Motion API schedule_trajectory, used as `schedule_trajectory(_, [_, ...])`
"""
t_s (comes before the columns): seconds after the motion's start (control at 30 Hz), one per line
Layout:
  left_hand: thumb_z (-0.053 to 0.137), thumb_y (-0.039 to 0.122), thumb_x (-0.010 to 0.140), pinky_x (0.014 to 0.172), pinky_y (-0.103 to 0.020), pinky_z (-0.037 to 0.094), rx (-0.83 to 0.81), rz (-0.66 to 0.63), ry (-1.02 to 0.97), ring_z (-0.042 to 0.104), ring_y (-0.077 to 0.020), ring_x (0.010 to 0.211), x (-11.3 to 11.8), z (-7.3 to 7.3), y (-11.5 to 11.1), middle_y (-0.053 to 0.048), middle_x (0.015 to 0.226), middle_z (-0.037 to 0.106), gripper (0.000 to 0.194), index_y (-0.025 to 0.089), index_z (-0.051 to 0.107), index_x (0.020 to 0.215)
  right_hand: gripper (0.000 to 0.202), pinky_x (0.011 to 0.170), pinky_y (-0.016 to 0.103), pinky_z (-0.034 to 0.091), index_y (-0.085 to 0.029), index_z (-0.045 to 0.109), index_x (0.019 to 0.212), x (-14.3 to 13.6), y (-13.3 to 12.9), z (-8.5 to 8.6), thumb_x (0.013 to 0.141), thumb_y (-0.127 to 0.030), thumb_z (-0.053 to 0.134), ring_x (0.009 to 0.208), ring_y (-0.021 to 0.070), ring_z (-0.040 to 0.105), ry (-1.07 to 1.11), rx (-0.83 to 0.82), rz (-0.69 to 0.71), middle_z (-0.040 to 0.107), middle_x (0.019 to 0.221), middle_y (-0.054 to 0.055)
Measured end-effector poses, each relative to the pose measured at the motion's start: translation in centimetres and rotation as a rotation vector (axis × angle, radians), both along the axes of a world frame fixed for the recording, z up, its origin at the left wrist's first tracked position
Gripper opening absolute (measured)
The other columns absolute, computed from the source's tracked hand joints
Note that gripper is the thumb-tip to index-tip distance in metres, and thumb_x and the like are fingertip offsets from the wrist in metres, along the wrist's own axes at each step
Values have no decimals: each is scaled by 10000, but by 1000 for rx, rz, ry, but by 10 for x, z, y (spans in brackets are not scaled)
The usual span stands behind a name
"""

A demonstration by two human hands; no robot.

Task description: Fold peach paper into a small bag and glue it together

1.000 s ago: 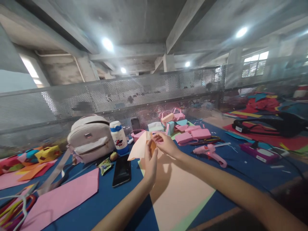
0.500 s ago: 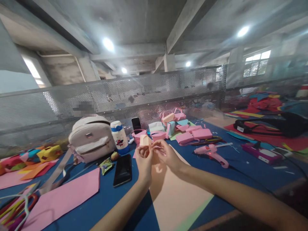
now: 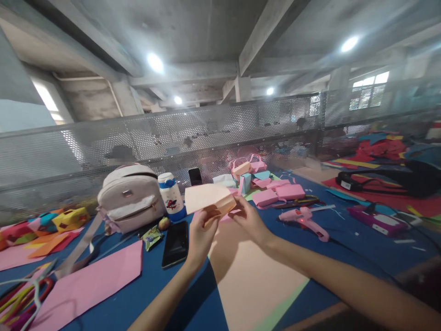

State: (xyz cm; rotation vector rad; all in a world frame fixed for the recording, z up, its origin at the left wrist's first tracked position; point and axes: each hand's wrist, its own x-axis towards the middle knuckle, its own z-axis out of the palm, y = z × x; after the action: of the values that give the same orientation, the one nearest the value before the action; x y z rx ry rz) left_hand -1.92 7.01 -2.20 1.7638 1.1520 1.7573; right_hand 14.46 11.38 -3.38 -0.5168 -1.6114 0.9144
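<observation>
A folded piece of peach paper [image 3: 207, 197] is held up between my two hands, its broad flap facing left and its creased end to the right. My left hand [image 3: 204, 232] pinches its lower edge, fingers curled under. Gripping the right end, my right hand [image 3: 248, 220] has its thumb and fingers closed on the paper. Below both hands a large peach sheet [image 3: 253, 276] lies on the blue table, with a green sheet [image 3: 285, 303] showing along its right edge. Some fingertips are hidden behind the folded paper.
A pink glue gun [image 3: 305, 221] with a lit red light lies to the right. Pink paper boxes [image 3: 275, 195] sit behind it. On the left are a black phone [image 3: 175, 244], a bottle [image 3: 171, 197], a pale backpack [image 3: 131, 197], a pink sheet [image 3: 93, 276] and scissors [image 3: 41, 289].
The peach paper has turned, so its wide flap now shows to the left. My right hand has shifted slightly right, and both hands still hold the paper.
</observation>
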Motion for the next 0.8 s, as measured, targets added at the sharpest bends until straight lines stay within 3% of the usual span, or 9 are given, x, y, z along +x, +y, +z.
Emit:
schedule_trajectory(0.13, [701,315,758,860,-374,584,-76,-38,98,731,-275,918,-1,-16,-1,-91,915,770,179,160,753,832,328,785,338,554,-218,554,1143,0,-5,-10,845,-312,652,900,212,694,-71,-57,6,708,1015,58])
schedule_trajectory(0.27, [666,400,792,910,-391,578,-132,-89,148,697,-297,1080,-2,-27,-1,-121,1100,752,332,157,747,1003,336,815,372,538,-190,555,1139,2,-6,-18,854,-351,630,917,238,690,-165,-101,-20,705,1038,92])
schedule_trajectory(0.57, [645,396,832,1105,-461,424,-167,-93,295,607,-303,1233,-3,-23,-7,-113,1258,694,374,190,719,1135,220,763,338,480,-192,547,895,3,-20,-25,970,-370,441,822,200,610,-281,-91,-14,651,883,58])
schedule_trajectory(0.7, [623,397,858,999,-388,530,-83,-90,268,689,-273,1106,2,-24,-12,-87,1154,747,346,191,727,1116,269,693,297,452,-197,551,856,3,-28,-24,992,-348,375,748,174,561,-316,-58,-2,608,800,27])
schedule_trajectory(0.8, [627,411,854,857,-342,593,-32,-41,211,738,-272,970,3,-24,-13,-97,1016,782,310,165,766,980,247,687,295,449,-193,579,831,3,-28,-22,966,-311,409,744,182,573,-341,-23,0,626,804,37])
